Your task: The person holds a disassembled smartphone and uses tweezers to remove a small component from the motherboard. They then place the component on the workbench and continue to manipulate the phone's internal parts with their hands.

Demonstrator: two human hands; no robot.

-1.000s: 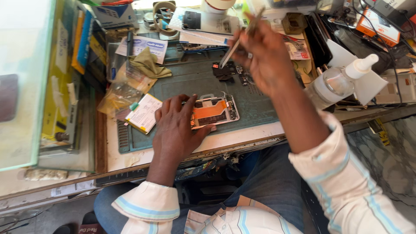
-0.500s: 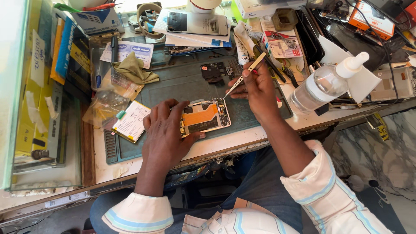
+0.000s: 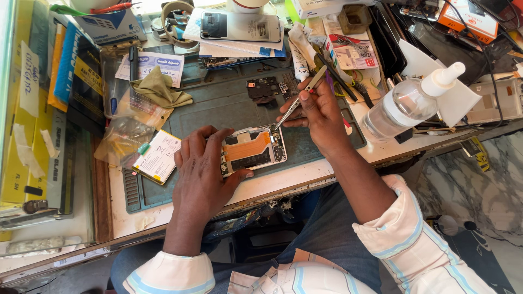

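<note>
The right hand (image 3: 318,111), raised high over the back of the workbench (image 3: 392,149) a second ago with metal tweezers (image 3: 301,97), has come down toward the bench's front edge, and the tweezer tips now meet the top corner of the opened phone (image 3: 253,151). The left hand (image 3: 202,174) has shifted slightly on the phone's near end, fingers spread wider along its side.

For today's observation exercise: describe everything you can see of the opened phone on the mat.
The opened phone lies flat, back cover off, on the dark green work mat. Its pale frame surrounds an orange flex strip, dark battery area and small boards. The left hand grips its left end; tweezers in the right hand point at its upper right corner.
</note>
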